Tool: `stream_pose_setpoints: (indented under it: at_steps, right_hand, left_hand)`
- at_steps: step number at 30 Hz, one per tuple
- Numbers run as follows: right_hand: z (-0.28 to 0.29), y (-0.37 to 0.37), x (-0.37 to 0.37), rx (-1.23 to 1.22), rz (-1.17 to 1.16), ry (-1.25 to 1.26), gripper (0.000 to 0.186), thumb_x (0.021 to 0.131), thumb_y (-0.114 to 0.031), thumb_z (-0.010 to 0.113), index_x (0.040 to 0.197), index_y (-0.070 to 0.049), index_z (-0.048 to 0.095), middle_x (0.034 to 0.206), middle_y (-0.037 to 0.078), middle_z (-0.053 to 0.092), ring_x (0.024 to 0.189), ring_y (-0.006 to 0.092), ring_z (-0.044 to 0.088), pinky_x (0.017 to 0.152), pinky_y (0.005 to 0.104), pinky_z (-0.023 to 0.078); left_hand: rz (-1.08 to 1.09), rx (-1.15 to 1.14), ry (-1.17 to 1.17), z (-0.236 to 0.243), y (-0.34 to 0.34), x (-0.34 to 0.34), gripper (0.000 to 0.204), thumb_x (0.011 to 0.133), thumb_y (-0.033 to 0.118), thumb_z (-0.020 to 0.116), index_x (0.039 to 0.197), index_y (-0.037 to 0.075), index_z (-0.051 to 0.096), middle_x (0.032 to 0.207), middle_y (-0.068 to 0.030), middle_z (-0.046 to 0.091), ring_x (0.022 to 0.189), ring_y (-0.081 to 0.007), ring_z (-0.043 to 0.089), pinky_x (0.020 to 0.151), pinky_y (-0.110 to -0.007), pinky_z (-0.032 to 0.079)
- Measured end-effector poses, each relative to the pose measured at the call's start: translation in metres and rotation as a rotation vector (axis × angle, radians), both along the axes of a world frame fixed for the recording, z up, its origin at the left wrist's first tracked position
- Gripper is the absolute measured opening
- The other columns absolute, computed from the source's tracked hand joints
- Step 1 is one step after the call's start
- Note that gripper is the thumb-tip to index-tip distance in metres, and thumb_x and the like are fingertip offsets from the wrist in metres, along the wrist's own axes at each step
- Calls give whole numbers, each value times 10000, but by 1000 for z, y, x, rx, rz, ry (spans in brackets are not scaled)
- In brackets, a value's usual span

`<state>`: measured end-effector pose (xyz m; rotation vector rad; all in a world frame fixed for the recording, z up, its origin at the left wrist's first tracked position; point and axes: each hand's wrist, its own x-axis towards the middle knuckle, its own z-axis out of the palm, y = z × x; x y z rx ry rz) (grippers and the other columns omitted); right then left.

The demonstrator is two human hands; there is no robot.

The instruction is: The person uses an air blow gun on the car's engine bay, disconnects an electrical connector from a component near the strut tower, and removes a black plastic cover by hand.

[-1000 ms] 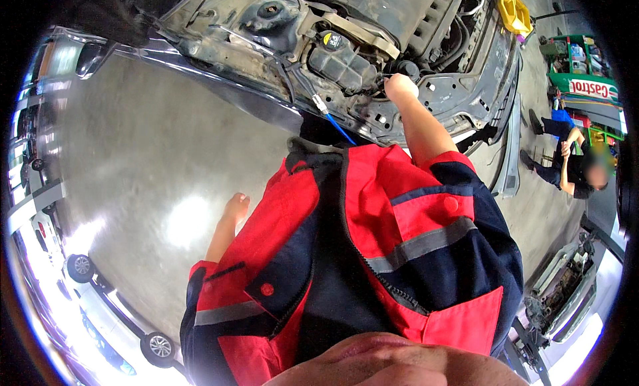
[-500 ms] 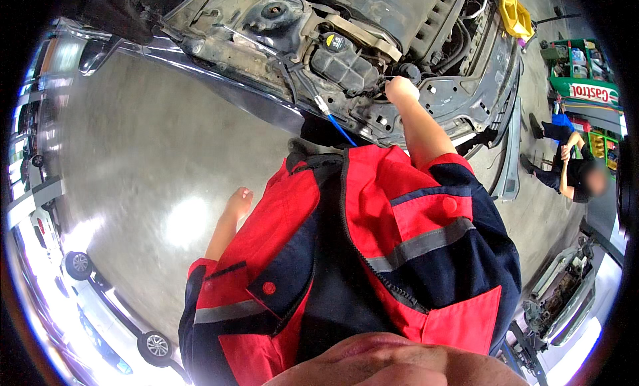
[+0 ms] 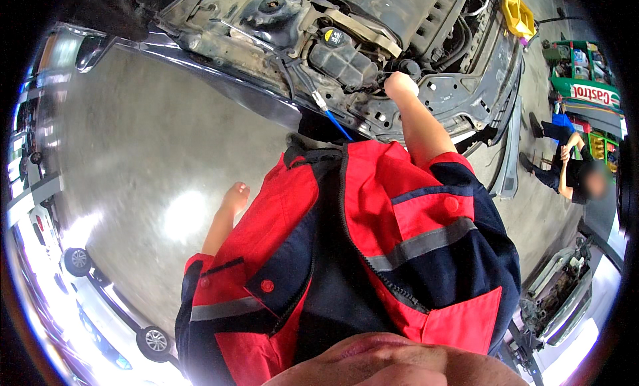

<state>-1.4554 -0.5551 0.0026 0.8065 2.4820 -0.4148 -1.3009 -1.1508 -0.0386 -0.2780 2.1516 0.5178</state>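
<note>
My right hand (image 3: 401, 86) reaches into the open engine bay, its fingers curled closed beside the grey coolant tank (image 3: 342, 65). A thin rod-like piece shows at its fingertips, too small to name. The tank's black cap (image 3: 333, 37) carries a yellow label and sits in place. Directly past my hand is a round black part (image 3: 411, 69). A blue hose (image 3: 337, 125) with a metal coupling (image 3: 320, 100) lies over the fender edge, left of my right arm. Low at my left side, my left hand (image 3: 235, 197) hangs above the floor, loosely curled, with nothing seen in it.
The car's front frame (image 3: 459, 100) curves round to the right. A yellow container (image 3: 518, 14) rests at its far end. Further right, a person in dark clothes (image 3: 589, 176) is near a green shelf cart (image 3: 578, 90). A white car (image 3: 113, 306) stands at lower left.
My left hand has shifted slightly upward and left. My right hand stays at nearly the same spot by the tank. The view has moved a little.
</note>
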Motion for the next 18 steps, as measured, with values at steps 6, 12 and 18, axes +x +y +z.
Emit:
stream_pose_setpoints:
  at_steps: [6,12,18]
  right_hand:
    - [-13,5,1,11,3,13,330,891,-235,516,1049,-34,724,1131,201,685,1082,362,652,920,425,518]
    - [-8,5,2,34,137,-8,333,903,-245,510,1042,-31,723,1114,198,691,1068,355,657,915,427,519]
    - [2,1,1,40,143,-15,312,904,-233,514,1045,-58,730,1121,180,694,1068,350,659,916,417,520]
  left_hand:
    - [-48,-24,-4,11,9,-9,477,955,386,530,1273,32,557,1229,-214,630,1158,-355,597,976,-416,461]
    - [-23,-23,-9,13,11,-13,473,957,386,523,1281,43,556,1251,-211,621,1180,-352,586,989,-415,455]
    - [3,12,-19,-1,1,-11,469,958,379,520,1289,48,550,1281,-203,608,1201,-348,574,1003,-417,450]
